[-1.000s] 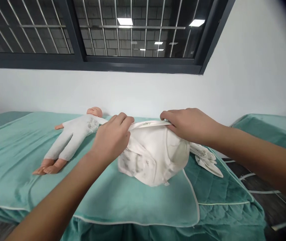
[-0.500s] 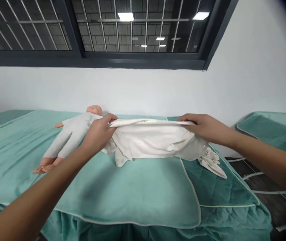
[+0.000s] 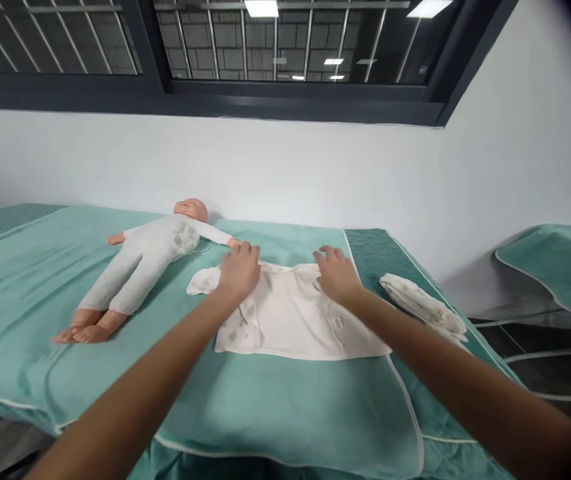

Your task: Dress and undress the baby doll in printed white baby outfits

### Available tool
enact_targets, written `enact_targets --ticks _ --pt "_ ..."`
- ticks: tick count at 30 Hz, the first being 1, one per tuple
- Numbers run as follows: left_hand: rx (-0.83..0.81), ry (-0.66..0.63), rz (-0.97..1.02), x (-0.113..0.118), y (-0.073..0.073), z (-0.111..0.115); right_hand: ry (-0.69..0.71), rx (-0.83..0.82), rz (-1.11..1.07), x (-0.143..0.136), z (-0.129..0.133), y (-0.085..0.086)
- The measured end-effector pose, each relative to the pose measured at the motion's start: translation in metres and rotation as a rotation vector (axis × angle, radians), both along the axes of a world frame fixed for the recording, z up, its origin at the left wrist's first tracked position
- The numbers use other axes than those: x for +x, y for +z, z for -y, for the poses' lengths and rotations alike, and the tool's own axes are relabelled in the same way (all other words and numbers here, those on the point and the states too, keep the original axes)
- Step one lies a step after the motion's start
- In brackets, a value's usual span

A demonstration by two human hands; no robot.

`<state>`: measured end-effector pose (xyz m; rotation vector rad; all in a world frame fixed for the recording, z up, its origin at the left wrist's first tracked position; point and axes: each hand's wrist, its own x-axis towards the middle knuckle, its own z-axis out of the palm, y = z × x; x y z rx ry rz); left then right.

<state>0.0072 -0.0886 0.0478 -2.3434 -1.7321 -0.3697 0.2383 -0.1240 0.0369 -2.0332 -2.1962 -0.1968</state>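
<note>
Both hands lie flat, holding nothing: left hand (image 3: 239,272) and right hand (image 3: 334,275) press the garment (image 3: 290,313) on the bed (image 3: 275,400); doll (image 3: 140,257) lies left.

head-worn view, facing forward and down, bed (image 3: 285,407) near

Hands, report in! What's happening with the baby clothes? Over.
Left hand and right hand flat on white garment. Garment spread on bed. Doll beside, apart.

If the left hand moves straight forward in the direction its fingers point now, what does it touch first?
Probably the doll's outstretched arm: the left hand lies flat on the white baby garment, fingertips nearly at the doll's hand. Depth is hard to judge; beyond lies green bedding, then the wall.
</note>
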Motion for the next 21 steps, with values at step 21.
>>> enact_targets --ticks 21 --pt "-0.072 0.192 0.83 0.073 -0.063 0.0 -0.355 0.231 -0.568 -0.067 -0.012 -0.053"
